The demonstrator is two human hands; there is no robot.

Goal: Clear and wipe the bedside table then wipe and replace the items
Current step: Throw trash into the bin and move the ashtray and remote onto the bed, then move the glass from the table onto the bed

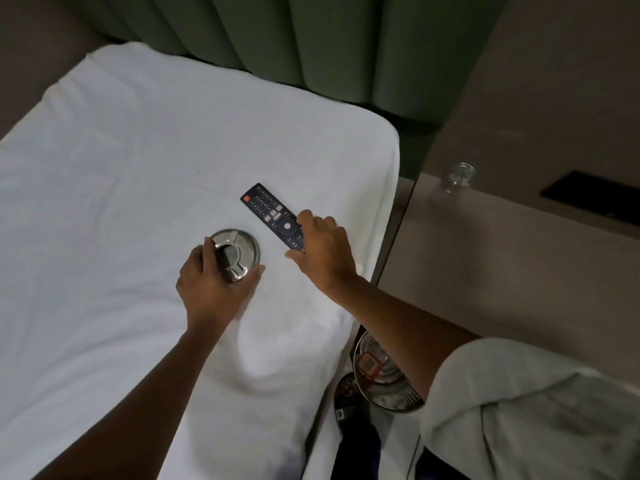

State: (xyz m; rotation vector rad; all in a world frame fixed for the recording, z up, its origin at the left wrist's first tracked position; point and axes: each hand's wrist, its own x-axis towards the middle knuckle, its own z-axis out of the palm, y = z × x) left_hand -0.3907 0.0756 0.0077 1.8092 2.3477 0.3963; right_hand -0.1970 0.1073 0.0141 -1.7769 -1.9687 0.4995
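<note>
A round steel ashtray (239,245) rests on the white bed sheet (121,202), and my left hand (211,278) grips its near rim. Just right of it lies a black TV remote (268,211), pointing away to the upper left. My right hand (322,251) is closed over the remote's near end, fingers across its side. The beige bedside table (502,258) stands to the right of the bed, with a clear drinking glass (459,176) upright at its back left.
A green padded headboard (311,39) runs behind the bed. A dark panel (592,197) sits at the table's back right. A metal waste bin (381,372) with rubbish stands on the floor between bed and table, below my right forearm.
</note>
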